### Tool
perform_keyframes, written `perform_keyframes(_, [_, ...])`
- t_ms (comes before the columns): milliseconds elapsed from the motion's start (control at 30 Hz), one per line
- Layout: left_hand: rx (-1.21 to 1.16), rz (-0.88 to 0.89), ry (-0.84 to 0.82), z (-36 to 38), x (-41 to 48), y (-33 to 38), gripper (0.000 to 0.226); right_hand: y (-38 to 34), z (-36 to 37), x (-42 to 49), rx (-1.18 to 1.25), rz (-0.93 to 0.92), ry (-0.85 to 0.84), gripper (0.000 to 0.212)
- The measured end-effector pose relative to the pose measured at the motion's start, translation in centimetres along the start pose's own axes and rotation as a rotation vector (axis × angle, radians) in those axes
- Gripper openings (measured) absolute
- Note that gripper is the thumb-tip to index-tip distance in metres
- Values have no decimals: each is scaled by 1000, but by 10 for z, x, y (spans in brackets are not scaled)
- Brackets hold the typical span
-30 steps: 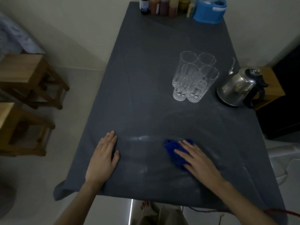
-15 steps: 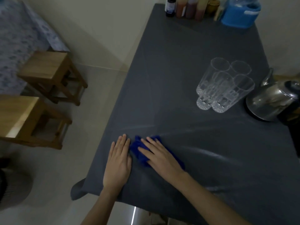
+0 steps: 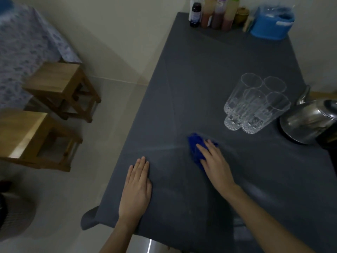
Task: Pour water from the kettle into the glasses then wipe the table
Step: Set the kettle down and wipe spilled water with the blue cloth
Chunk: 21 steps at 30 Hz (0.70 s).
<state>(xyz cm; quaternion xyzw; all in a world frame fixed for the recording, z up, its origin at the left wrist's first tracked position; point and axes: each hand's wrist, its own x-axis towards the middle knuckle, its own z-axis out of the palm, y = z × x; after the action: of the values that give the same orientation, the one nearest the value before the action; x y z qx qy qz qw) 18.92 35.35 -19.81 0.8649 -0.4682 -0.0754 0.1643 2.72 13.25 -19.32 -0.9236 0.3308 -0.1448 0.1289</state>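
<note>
A dark grey cloth covers the table. My right hand presses flat on a blue rag near the table's middle, with the rag sticking out past the fingertips. My left hand lies flat and empty on the cloth near the front left edge. Several clear glasses stand bunched together at the right. A steel kettle sits just right of them, partly cut off by the frame edge. Faint wet streaks shine on the cloth between my hands.
Bottles and a blue plastic container line the table's far edge. Two wooden stools stand on the floor to the left, beside a patterned bed cover. The cloth's corner hangs down at the front left.
My right hand has slid the blue rag from beside my left hand up and to the right, toward the glasses. My left hand has stayed flat in place.
</note>
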Motion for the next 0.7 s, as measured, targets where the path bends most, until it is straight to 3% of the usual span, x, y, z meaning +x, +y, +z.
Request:
perform_keyframes(167, [9, 4, 1, -2, 0, 2, 52, -41, 15, -13, 13, -247, -23, 48])
perform_keyframes(333, [16, 9, -12, -4, 0, 2, 54, -38, 1, -46, -24, -454, -121, 59])
perform_keyframes(467, [37, 12, -17, -2, -1, 1, 55, 20, -33, -72, -96, -319, -119, 42])
perform_keyframes(567, [30, 3, -16, 0, -2, 1, 56, 79, -66, -108, -193, -167, -79, 41])
perform_keyframes(700, [25, 1, -10, 1, -1, 1, 57, 123, -96, -153, -274, 115, -29, 60])
